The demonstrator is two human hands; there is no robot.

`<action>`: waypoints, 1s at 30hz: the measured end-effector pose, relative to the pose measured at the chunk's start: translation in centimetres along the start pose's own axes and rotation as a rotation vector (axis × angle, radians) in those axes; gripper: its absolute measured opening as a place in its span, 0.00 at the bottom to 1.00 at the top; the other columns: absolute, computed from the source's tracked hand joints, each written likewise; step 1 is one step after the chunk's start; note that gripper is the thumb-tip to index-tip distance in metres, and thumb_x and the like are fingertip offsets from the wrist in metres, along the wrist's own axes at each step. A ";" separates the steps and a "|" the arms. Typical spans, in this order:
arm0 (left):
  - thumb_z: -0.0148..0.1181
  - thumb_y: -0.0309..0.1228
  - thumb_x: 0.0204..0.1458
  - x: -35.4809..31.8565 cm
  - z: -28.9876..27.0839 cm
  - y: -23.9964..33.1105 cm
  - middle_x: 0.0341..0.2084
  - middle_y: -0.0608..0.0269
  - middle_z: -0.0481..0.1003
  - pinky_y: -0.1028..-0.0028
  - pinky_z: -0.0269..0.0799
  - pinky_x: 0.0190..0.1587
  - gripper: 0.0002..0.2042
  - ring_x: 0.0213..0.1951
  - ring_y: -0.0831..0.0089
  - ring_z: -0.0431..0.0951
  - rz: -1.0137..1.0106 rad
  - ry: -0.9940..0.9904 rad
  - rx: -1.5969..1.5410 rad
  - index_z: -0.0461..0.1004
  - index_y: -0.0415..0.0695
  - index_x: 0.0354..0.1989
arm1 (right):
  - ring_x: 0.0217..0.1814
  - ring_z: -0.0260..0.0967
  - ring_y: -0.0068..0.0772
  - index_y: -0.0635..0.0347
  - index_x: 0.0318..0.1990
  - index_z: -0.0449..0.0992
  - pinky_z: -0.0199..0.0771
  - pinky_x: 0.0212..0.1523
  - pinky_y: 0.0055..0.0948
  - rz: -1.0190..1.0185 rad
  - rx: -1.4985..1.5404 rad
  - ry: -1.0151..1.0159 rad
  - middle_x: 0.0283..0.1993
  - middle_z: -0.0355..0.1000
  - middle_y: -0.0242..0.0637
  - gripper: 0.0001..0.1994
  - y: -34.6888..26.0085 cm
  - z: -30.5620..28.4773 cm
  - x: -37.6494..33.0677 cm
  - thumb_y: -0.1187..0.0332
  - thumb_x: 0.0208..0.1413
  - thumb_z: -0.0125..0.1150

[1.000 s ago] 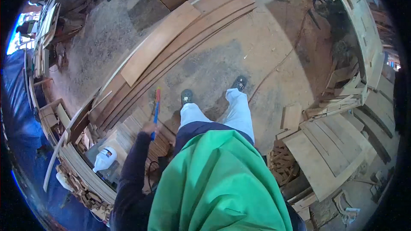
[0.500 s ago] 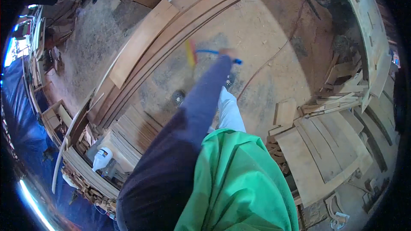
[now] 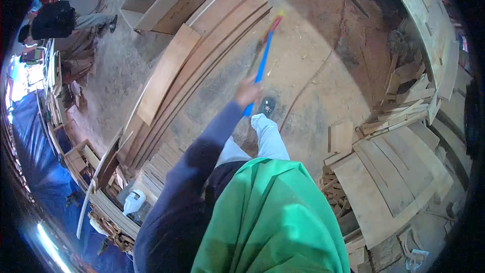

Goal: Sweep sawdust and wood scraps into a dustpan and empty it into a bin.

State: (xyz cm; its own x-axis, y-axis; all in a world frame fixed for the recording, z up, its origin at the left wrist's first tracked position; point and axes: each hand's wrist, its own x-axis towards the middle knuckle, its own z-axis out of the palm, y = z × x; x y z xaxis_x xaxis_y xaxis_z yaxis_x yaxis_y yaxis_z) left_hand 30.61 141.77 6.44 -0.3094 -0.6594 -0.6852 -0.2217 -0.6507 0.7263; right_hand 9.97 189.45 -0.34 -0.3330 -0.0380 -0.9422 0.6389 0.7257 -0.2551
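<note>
- Blue, long and thin, the stick-like tool with a red and yellow far end (image 3: 262, 63) is pointing away over the dusty floor (image 3: 323, 55), beside the long pale wooden planks (image 3: 202, 55)
- The left hand (image 3: 247, 92) is gripping its near end, fingers wrapped closed around the shaft
- The right hand is not showing in the view, so its state cannot be told
- The tool is looking light and stiff, probably smooth; holding low is giving reach, though a grip nearer the middle would likely be steadying the far tip
</note>
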 end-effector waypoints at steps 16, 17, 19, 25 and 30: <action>0.42 0.22 0.46 -11.2 -14.0 -12.0 0.13 0.63 0.63 0.76 0.61 0.15 0.06 0.17 0.74 0.67 -0.077 0.445 -0.511 0.62 0.43 0.19 | 0.22 0.67 0.28 0.57 0.31 0.71 0.69 0.23 0.25 -0.117 -0.065 -0.118 0.24 0.70 0.35 0.06 -4.3 5.3 6.6 0.65 0.49 0.54; 0.43 0.21 0.45 -8.1 -13.8 -12.2 0.12 0.63 0.64 0.75 0.62 0.16 0.07 0.17 0.73 0.68 0.067 0.356 -0.492 0.62 0.43 0.17 | 0.23 0.67 0.27 0.57 0.31 0.72 0.70 0.24 0.25 -0.211 -0.084 -0.122 0.25 0.70 0.36 0.07 -2.8 4.4 8.0 0.65 0.48 0.55; 0.48 0.22 0.40 -3.0 -12.7 -10.1 0.12 0.63 0.64 0.70 0.63 0.17 0.06 0.16 0.69 0.68 0.268 0.295 -0.182 0.62 0.44 0.15 | 0.23 0.67 0.27 0.57 0.31 0.72 0.70 0.25 0.24 -0.206 -0.136 -0.156 0.25 0.71 0.36 0.07 -2.9 5.8 5.3 0.65 0.48 0.55; 0.47 0.20 0.44 9.0 6.2 4.4 0.10 0.64 0.60 0.71 0.58 0.11 0.03 0.12 0.72 0.64 -0.052 0.357 -0.422 0.60 0.41 0.26 | 0.24 0.68 0.26 0.59 0.31 0.72 0.70 0.26 0.24 -0.295 -0.368 -0.102 0.25 0.71 0.36 0.08 -0.5 3.9 4.8 0.65 0.47 0.56; 0.47 0.21 0.45 9.4 13.8 9.5 0.11 0.66 0.60 0.76 0.57 0.12 0.10 0.11 0.78 0.61 0.031 0.057 -0.345 0.63 0.38 0.38 | 0.25 0.68 0.26 0.60 0.31 0.72 0.70 0.27 0.23 -0.410 -0.515 0.158 0.25 0.71 0.37 0.08 7.0 -10.7 13.9 0.65 0.46 0.57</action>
State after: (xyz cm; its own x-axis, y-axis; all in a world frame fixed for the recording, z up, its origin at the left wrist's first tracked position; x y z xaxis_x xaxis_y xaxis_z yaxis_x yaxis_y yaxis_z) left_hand 12.84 134.56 7.63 -0.2570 -0.6947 -0.6718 0.1160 -0.7123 0.6922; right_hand 2.38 201.36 -12.91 -0.6006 -0.3078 -0.7379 0.0405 0.9100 -0.4125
